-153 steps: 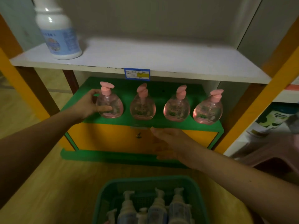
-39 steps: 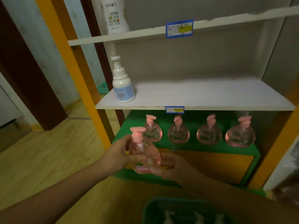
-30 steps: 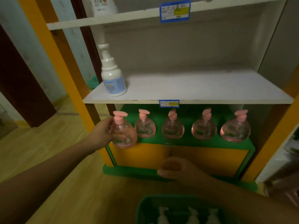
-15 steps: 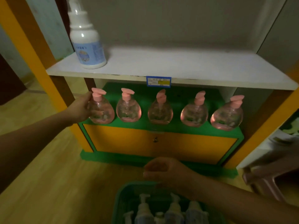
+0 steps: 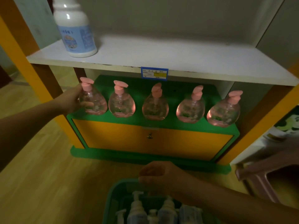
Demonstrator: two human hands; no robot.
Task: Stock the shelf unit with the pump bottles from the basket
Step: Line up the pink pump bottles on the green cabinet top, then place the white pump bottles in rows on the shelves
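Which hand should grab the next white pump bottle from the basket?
Right hand: it hovers empty over the green basket. The left hand grips the leftmost pink bottle on the green shelf.

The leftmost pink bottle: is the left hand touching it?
Touching. The head view shows the left hand wrapped round the leftmost pink bottle.

A pink plastic stool [image 5: 265, 175] stands on the wooden floor [image 5: 40, 183] at the right edge

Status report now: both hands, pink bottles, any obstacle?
Left hand grips leftmost clear pink pump bottle, set on green cabinet top. Right hand empty, loosely curled above green plastic basket. No obstacle visible.
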